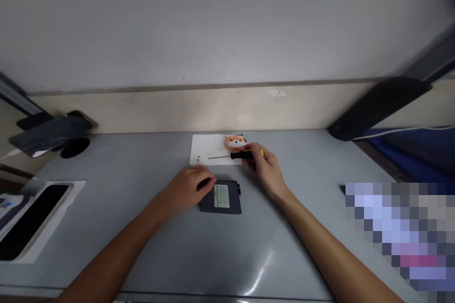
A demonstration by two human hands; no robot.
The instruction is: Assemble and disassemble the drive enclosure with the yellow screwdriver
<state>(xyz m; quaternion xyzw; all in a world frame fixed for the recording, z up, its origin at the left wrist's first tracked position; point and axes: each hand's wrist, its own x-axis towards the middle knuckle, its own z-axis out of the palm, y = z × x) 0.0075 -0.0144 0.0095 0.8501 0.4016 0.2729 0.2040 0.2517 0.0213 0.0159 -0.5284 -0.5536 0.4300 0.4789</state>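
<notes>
A thin black-handled screwdriver (241, 155) with yellow at its end is held in my right hand (263, 168), its shaft pointing left above a white paper (202, 144). My left hand (190, 185) has its thumb and fingers closed around the upper left corner of a dark flat rectangular device (206, 204) with a pale green and white label. The device lies on the table, a small tab at its right edge. Several tiny dark screws (198, 157) rest on the paper. Behind the screwdriver sits an orange and white dog-face case (235, 142).
The grey table (167, 255) ends at a low wall. At the left, a phone (53, 132) leans on a stand, and a black-screened device (33, 222) lies on white paper. A long black object (380, 106) stands at the back right. A pixelated area covers the right edge.
</notes>
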